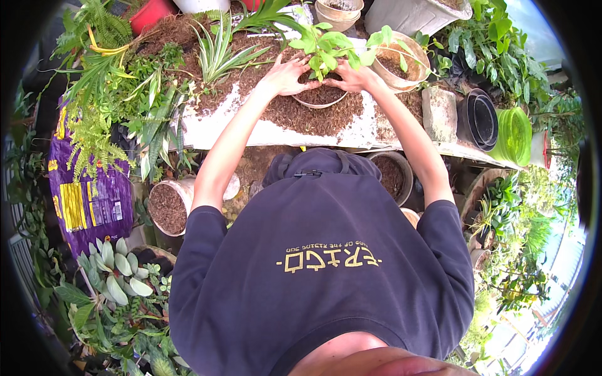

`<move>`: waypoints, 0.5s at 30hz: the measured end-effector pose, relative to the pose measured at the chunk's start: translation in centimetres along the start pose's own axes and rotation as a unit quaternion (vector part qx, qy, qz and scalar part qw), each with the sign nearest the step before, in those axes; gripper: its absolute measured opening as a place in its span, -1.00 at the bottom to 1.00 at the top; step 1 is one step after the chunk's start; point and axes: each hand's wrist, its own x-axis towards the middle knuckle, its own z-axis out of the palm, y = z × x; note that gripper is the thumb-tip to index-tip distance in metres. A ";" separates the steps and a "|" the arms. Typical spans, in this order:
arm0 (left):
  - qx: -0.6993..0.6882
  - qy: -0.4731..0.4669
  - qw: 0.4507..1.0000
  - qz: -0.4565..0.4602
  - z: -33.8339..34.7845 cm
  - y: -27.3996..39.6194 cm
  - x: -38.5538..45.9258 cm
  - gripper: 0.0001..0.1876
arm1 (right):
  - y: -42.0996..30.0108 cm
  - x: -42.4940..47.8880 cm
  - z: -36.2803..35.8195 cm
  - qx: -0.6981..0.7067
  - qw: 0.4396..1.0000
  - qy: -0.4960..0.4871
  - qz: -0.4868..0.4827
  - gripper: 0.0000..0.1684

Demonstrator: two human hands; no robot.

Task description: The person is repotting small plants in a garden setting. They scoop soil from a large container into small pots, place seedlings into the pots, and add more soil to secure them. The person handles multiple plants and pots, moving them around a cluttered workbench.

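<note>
A round plant pot (321, 104) filled with brown potting mix stands on the table in front of me. Out of it rises a leafy green plant (324, 51). My left hand (290, 76) rests over the pot's left rim, fingers spread and dirty with soil. On the opposite side, my right hand (349, 76) lies over the rim, its fingertips at the soil near the stem. The thumbs nearly meet at the near side of the plant. Leaves hide part of the right fingers. Loose potting mix (301, 115) surrounds the pot on a white sheet (263, 134).
A spider plant (214, 58) lies left of the pot. An old round pot (414, 58), a concrete block (439, 114), black pots (479, 120) and green pots (512, 136) line the right. Below the table edge stand a soil-filled pot (170, 209) and a purple bag (94, 188).
</note>
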 end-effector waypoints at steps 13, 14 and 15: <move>0.015 0.044 0.999 0.016 1.1 -0.1 -0.7 -0.05 | -2.5 -0.7 -2.6 -0.005 0.988 -0.120 0.100 -0.15; 0.024 -0.004 1.000 -0.004 1.0 0.4 -1.3 -0.08 | -2.5 -1.4 -2.2 -0.004 0.989 -0.112 0.091 -0.15; 0.005 -0.010 1.000 -0.017 0.7 0.8 -1.8 -0.07 | -2.9 -1.7 -2.2 -0.003 0.991 -0.104 0.079 -0.14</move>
